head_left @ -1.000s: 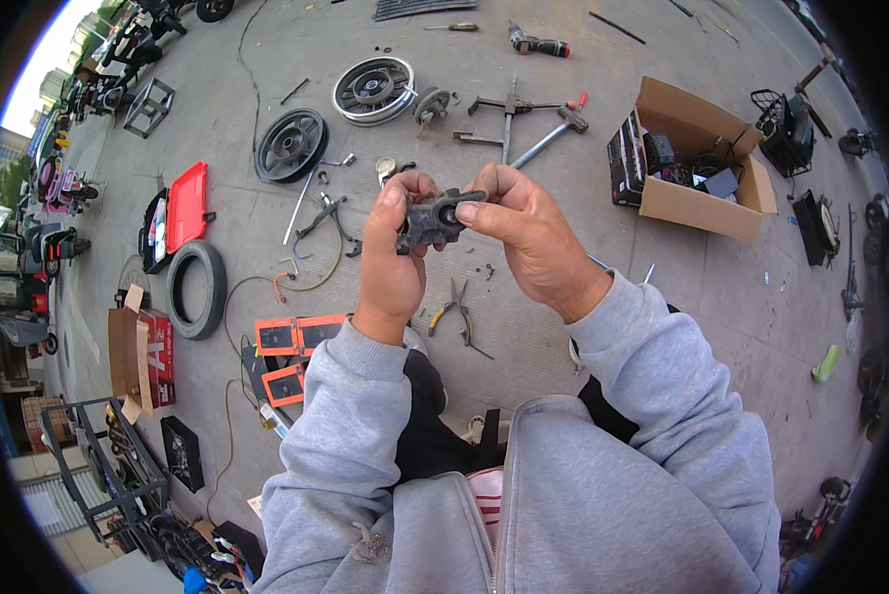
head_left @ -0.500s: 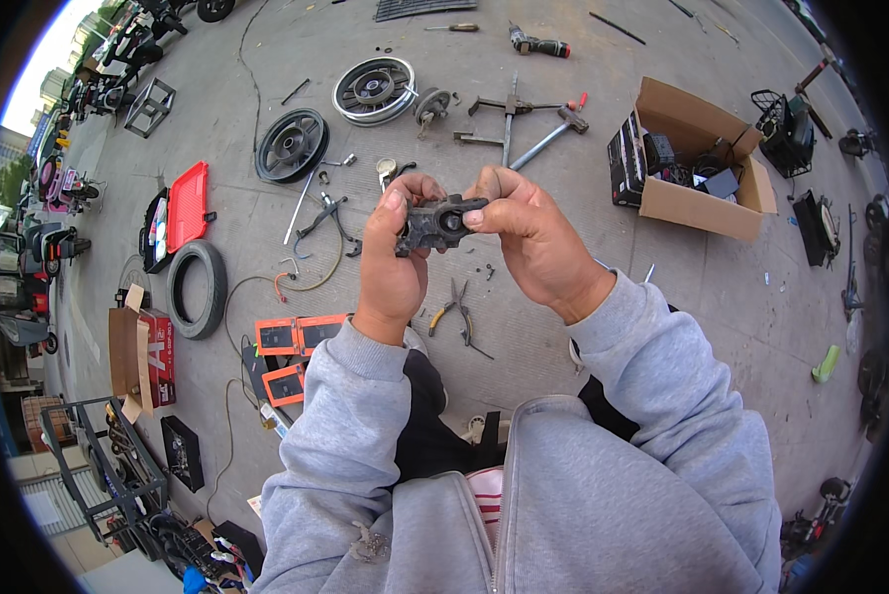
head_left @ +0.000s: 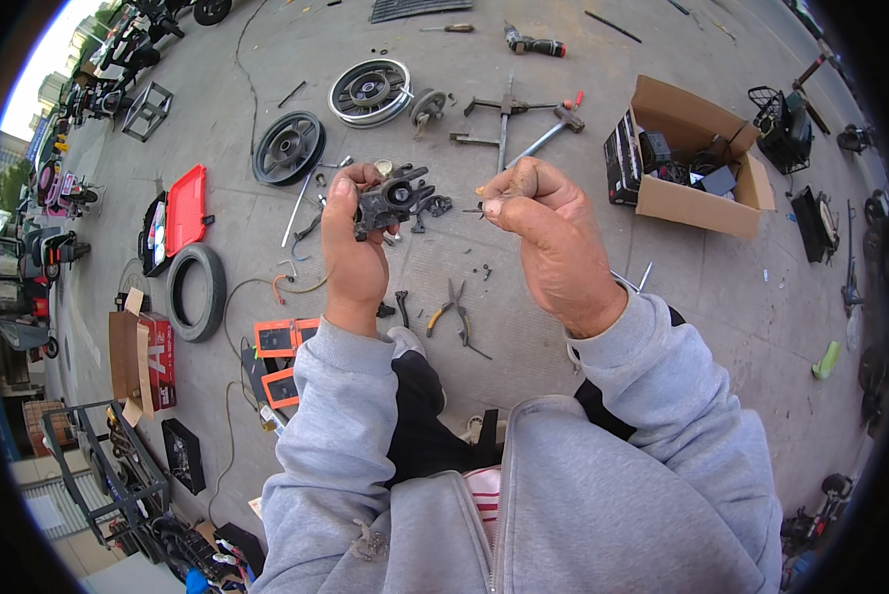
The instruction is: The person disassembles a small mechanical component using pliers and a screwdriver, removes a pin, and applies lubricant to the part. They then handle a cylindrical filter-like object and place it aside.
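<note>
My left hand is closed round a dark, greasy brake caliper, a cast piece with a round bore and short prongs. A short way to the right, apart from it, my right hand pinches a thin, short pin between thumb and forefinger. The pin's tip points toward the caliper. Below the hands, pliers with yellow and black handles lie open on the pavement. Small dark bits are scattered just above them.
Two wheel rims and a hammer lie ahead. An open cardboard box of parts stands at the right. On the left are a tyre, a red case lid, orange-and-black boxes and a cable.
My hands have drawn apart. The caliper has gone left with my left hand and tilted, while my right hand has come off it to the right, holding the pin.
</note>
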### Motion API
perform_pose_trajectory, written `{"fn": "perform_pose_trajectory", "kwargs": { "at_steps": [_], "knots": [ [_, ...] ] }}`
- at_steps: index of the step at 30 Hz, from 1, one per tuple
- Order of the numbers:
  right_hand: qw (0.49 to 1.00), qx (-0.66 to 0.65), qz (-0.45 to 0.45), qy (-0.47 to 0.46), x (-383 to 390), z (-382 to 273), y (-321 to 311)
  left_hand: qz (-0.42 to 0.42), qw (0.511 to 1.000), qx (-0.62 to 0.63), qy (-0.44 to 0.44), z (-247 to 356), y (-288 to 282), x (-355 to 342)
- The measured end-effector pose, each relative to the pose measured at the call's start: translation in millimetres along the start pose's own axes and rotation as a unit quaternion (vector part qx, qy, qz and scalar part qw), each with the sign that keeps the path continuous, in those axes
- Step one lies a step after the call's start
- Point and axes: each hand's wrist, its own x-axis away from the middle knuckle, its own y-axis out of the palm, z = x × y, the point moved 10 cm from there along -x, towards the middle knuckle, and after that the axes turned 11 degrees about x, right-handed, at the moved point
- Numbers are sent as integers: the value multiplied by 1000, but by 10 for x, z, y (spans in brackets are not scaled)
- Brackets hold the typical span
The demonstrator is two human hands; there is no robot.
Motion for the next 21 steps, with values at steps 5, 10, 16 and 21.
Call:
{"fn": "perform_pose_trajectory", "kwargs": {
  "at_steps": [5, 10, 16, 21],
  "knots": [
    [999, 7, -47, 17, -39, -39, -11, -17, 991, 123, -55, -69, -13, -18],
    [975, 224, -8, -5, -76, -87, -132, -44, 974, 192, -110, -188, 164, 66],
    [862, 499, 18, -83, -50, -362, -150, -73, 979, 161, -101, -163, 224, 57],
    [684, 708, 13, -177, -41, -405, -57, -40, 994, 64, -74, -159, 93, 28]
  ]
}}
